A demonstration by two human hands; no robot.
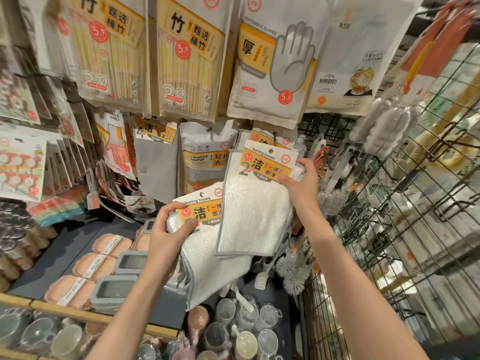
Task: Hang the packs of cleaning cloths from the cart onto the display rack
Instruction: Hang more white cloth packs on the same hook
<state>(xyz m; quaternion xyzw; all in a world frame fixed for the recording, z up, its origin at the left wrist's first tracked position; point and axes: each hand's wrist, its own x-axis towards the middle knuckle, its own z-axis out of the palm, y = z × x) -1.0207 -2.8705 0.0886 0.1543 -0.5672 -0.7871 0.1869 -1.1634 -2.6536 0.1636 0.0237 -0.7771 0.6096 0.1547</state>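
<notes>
Fingers of the right hand (301,181) are curled around the top right corner of a pack of cleaning cloths (255,203), the thumb pressed on its orange header card; the pack is held up against the display rack (322,126), just in front of an identical hung pack (265,137) whose card shows behind it. The left hand (168,235) is closed on a second pack (207,245), thumb and fingertips pinching its header card, the white cloth drooping below and partly tucked under the first pack. A cleaning sponge pack (205,157) and a grey cloth (155,170) are seen hanging to the left. Bamboo chopstick packs (187,55) and disposable gloves (272,63) are hung above. A wire grid panel (405,203) is seen at right, glass mugs (241,326) below.
</notes>
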